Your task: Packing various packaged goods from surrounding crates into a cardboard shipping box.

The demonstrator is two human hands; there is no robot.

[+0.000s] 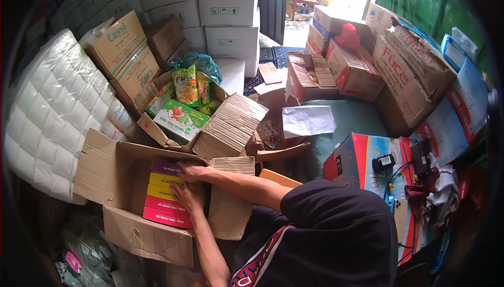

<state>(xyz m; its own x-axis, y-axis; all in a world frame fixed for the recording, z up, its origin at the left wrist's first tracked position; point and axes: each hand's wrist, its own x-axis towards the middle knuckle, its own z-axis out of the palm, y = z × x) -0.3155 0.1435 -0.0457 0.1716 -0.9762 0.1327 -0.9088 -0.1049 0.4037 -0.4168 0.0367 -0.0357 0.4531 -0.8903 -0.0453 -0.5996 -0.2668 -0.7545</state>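
Small cartons in purple, yellow and pink stand in a row inside an open cardboard box (pixel 147 234). The purple carton (pixel 164 167) is at the far end, with yellow cartons (pixel 158 191) in the middle and pink cartons (pixel 163 215) nearest. My left hand (pixel 188 197) lies with spread fingers on the right part of the yellow and pink cartons. Just beyond it, my right hand (pixel 193 171) touches the right end of the purple carton. Its fingertips are partly hidden, so its grip is unclear.
Behind is an open carton with snack packs (pixel 186 88) and a green-white box (pixel 181 118). A plastic-wrapped white bundle (pixel 59 117) leans at left. White cartons (pixel 226 11) are stacked behind. A paper sheet (pixel 309 120) lies centre right; a phone (pixel 401 220) rests on a colourful box (pixel 362 161).
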